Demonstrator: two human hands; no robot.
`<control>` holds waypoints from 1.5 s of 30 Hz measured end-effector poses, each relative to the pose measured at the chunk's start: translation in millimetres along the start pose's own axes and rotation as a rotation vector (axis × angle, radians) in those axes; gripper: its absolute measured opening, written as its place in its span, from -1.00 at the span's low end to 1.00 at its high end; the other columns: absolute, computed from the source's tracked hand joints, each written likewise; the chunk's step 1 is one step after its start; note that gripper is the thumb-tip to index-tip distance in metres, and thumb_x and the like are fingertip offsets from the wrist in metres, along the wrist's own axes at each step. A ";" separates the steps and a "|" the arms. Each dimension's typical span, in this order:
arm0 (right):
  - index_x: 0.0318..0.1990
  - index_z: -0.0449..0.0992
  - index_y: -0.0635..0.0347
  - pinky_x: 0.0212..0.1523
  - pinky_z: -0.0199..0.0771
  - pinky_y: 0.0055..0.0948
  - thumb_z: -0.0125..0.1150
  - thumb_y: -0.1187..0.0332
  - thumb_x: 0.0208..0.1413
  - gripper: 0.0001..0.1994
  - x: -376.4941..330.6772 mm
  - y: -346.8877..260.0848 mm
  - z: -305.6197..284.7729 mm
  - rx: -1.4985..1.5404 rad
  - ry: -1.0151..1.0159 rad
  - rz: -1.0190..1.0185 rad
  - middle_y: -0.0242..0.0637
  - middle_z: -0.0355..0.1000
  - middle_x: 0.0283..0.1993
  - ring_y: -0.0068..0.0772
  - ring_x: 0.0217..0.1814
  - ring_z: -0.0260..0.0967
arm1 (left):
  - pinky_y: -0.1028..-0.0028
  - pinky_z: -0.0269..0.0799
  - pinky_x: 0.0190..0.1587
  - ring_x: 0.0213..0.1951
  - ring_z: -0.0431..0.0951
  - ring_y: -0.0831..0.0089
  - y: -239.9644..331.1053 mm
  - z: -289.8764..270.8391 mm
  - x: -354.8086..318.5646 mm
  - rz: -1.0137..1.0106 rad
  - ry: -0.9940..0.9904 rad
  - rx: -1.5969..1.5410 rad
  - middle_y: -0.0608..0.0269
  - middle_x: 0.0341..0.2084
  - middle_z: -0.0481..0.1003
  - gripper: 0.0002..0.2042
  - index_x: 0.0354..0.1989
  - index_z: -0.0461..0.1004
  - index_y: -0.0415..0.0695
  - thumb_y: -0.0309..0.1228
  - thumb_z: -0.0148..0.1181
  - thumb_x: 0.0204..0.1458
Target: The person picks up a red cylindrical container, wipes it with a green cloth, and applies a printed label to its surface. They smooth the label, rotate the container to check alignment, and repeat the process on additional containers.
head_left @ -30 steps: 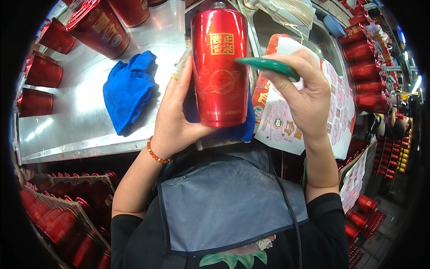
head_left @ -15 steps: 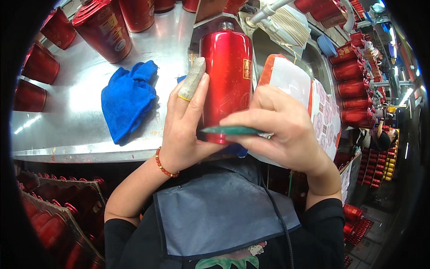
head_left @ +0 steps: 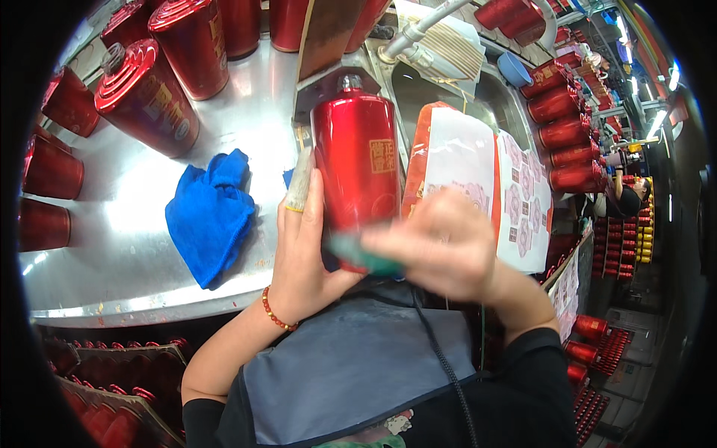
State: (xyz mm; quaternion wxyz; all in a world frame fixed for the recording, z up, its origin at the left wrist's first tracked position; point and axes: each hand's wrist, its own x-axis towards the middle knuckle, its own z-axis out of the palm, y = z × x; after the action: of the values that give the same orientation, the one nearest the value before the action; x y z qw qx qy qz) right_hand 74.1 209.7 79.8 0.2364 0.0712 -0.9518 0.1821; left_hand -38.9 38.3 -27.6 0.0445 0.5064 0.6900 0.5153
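Observation:
A glossy red bottle with a gold printed square and a metallic neck is in front of me, its neck pointing away. My left hand grips its left side and lower end; a grey finger cot with a yellow edge covers one finger. Closed round a flat green tool, my right hand is at the bottle's lower part. Motion smears that hand and the tool, and whether the tool touches the bottle is hard to see. A crumpled blue cloth lies left of my left hand.
Several red bottles stand on the metal table at the left and back. To the right lie sheets of pink-printed labels, beside a sink with a pipe. More red bottles line the right; a person is far off.
The bottle has turned, bringing its gold square nearer the middle of its visible face. My right hand with the green tool has swept across its lower part. The whole view has shifted.

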 end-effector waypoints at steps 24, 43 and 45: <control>-0.17 0.76 0.14 -0.36 0.30 -0.51 0.49 0.50 0.03 -0.81 -30.3 25.0 -11.1 0.509 0.037 0.369 -0.46 0.54 -0.42 -0.57 -0.36 0.38 | 0.10 0.11 0.38 0.33 0.22 -0.13 -10.7 -12.6 1.8 -0.036 -0.232 0.069 -0.20 0.41 0.17 0.19 0.56 -0.19 -0.31 -0.19 0.57 -0.13; 0.00 0.64 0.11 -0.09 0.52 -0.42 0.35 0.36 0.18 -0.76 -53.5 19.5 0.1 0.549 -0.139 0.055 -0.35 0.56 -0.15 -0.45 -0.21 0.49 | 0.01 0.05 0.45 0.46 0.04 -0.22 1.0 -6.8 -2.2 -0.122 -0.082 0.131 -0.29 0.50 -0.09 0.37 0.56 -0.20 -0.29 -0.09 0.72 -0.36; 0.11 0.60 0.14 -0.06 0.50 -0.48 0.32 0.32 0.27 -0.71 -48.1 54.3 -33.2 0.595 -0.157 0.623 -0.38 0.59 -0.09 -0.56 -0.17 0.48 | 0.00 0.07 0.44 0.48 0.01 -0.24 13.4 -6.4 -6.4 -0.071 -0.121 0.247 -0.26 0.51 -0.09 0.32 0.55 -0.10 -0.27 -0.11 0.72 -0.36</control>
State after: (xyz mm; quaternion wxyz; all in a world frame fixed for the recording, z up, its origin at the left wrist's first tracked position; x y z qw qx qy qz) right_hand 118.4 274.8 67.2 0.0661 -0.1408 -0.8489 0.5052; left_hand -30.9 28.7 -17.4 0.0413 0.5135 0.7617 0.3930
